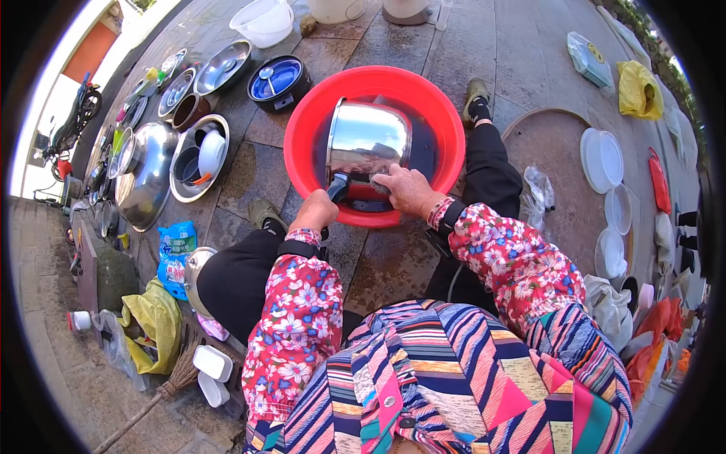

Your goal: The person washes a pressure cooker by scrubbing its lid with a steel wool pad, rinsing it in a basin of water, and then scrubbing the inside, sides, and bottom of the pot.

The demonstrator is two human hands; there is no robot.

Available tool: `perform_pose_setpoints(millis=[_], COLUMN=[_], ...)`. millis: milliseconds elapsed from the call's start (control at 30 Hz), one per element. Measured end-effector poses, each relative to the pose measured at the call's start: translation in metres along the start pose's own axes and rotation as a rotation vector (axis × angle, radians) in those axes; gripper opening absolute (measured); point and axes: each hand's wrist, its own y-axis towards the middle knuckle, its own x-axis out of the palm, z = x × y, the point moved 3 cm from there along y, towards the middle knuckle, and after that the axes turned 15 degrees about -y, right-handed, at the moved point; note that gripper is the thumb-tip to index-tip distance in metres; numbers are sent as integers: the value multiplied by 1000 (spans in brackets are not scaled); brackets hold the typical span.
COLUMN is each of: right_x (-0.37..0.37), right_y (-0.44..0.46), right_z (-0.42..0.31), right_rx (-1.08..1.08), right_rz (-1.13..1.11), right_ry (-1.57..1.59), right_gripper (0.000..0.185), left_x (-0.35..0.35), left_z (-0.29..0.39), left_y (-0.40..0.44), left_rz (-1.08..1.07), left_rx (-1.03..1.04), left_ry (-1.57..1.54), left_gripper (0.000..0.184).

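A shiny stainless steel pot (369,138) lies tilted on its side in a red plastic basin (302,98) that holds dark water. My left hand (316,210) is closed round the pot's dark handle (338,186) at the basin's near rim. Against the near side of the pot, my right hand (411,191) presses a small grey scouring pad (382,182) with its fingers closed. Part of the pad is hidden under those fingers. Flowered sleeves cover both my forearms.
Left of the basin are a blue-lined black pot (280,82), a steel basin (224,66), a large metal bowl (144,178) and an oval tub with bowls (181,189). A round board (556,144) with plastic lids (602,160) lies right. A broom (181,372) rests lower left.
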Motion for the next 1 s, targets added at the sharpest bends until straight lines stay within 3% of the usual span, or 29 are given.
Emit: perform_pose_setpoints(millis=[67,133,200,433,500,567,667,700,767,833,967,1000], right_x=[-20,-9,22,-3,-1,29,19,26,3,-11,-3,0], right_y=[-12,-13,-7,84,130,169,163,156,115,69,19,11], right_z=[1,-9,-16,68,117,144,145,133,95,61,15,6], right_rx=[27,38,28,210,307,443,611,546,513,453,352,330], right_rz=[344,524,469,501,198,380,348,451,545,556,523,512], right_ry=[25,-158,-257,60,413,252,254,453,285,206,162,154], right_gripper=[51,47,42,30,28,27,28,31,36,53,68,67], left_x=[2,4,5,12,17,11,9,9,10,2,-1,-1], left_z=[-1,-1,-1,-10,-13,-14,-18,-19,-21,-22,-16,-6], left_y=[1,-2,-5,-5,-7,-3,-4,-3,-2,4,41,56], left_rz=[-19,7,20,29,31,41,41,46,31,-10,343,421], left_rx=[-37,-21,-37,7,-7,-16,-33,-25,-29,-54,128,207], left_ry=[-22,-5,31,31,5,13,55,70,104,163,-170,-347], left_gripper=[34,32,30,30,31,32,33,34,37,45,65,56])
